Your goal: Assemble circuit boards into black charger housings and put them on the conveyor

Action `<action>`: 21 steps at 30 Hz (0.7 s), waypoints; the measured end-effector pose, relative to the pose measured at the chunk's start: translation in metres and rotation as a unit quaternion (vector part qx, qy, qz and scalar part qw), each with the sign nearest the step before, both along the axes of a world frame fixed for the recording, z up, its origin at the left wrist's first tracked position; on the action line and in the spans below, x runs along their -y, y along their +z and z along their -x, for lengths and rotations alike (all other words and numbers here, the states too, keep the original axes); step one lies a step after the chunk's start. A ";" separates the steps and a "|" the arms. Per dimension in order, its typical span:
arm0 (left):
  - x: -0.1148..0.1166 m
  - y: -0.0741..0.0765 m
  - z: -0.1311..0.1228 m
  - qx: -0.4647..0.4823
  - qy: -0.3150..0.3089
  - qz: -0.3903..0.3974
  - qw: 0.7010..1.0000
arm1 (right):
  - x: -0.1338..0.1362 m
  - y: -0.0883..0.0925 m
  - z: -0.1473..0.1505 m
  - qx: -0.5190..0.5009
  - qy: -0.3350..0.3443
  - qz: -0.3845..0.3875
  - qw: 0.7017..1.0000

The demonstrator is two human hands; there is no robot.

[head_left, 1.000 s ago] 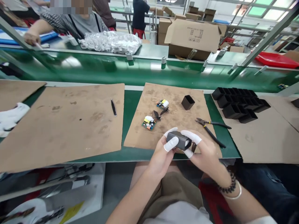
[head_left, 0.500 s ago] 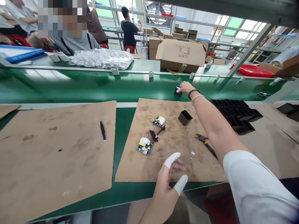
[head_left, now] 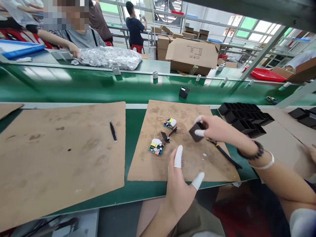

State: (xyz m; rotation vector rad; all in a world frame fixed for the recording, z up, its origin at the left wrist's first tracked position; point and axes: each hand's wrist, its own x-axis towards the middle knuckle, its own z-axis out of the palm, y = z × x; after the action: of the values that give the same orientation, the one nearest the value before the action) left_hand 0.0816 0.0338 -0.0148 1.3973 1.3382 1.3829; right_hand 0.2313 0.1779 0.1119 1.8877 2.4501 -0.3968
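Note:
My right hand (head_left: 212, 128), with white finger cots on its fingertips, grips a black square plastic case (head_left: 197, 132) over the cardboard mat. My left hand (head_left: 181, 176), also in finger cots, hovers near the mat's front edge with fingers apart and nothing in it. Two circuit boards lie to the left of the case: one farther back (head_left: 170, 123), one closer (head_left: 156, 147). Between them is a small black part with wires (head_left: 168, 135). Cutting pliers (head_left: 224, 153) with black handles rest right of the case, partly beneath my right hand. A black plug adapter (head_left: 184, 93) sits on the green belt.
Rows of black cases (head_left: 243, 117) stand at the right. Tweezers (head_left: 113, 131) lie on the left cardboard mat (head_left: 81, 164). Small white adapters line the belt's far ledge. Across it are a bag of wrapped parts (head_left: 111, 57), an open carton (head_left: 194, 52) and a seated co-worker.
My right hand has let go of the black plug adapter on the belt, come back toward me and taken hold of the black case. My left hand stays open.

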 end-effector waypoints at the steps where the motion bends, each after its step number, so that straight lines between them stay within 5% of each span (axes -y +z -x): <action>1: -0.001 0.001 0.001 -0.016 0.004 -0.004 1.000 | 0.018 0.002 0.003 -0.032 0.017 0.028 0.999; 5: -0.006 0.001 0.011 -0.003 -0.012 0.056 0.998 | 0.052 0.013 0.025 -0.081 0.096 0.114 0.985; 9: -0.005 -0.001 0.021 -0.017 0.012 0.069 0.997 | -0.002 0.008 0.058 -0.016 0.077 -0.033 0.996; 14: -0.004 0.001 0.021 -0.019 0.018 0.070 0.997 | -0.077 -0.014 0.102 0.039 0.141 0.024 0.989; 21: -0.004 0.004 0.022 -0.030 0.002 0.069 0.997 | -0.080 -0.001 0.093 0.000 0.292 0.058 0.955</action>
State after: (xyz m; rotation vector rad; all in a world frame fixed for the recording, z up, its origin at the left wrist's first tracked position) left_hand 0.0601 0.0379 -0.0105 1.3540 1.4471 1.2351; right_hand 0.1378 0.2578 0.1111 1.0372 2.7452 -0.4890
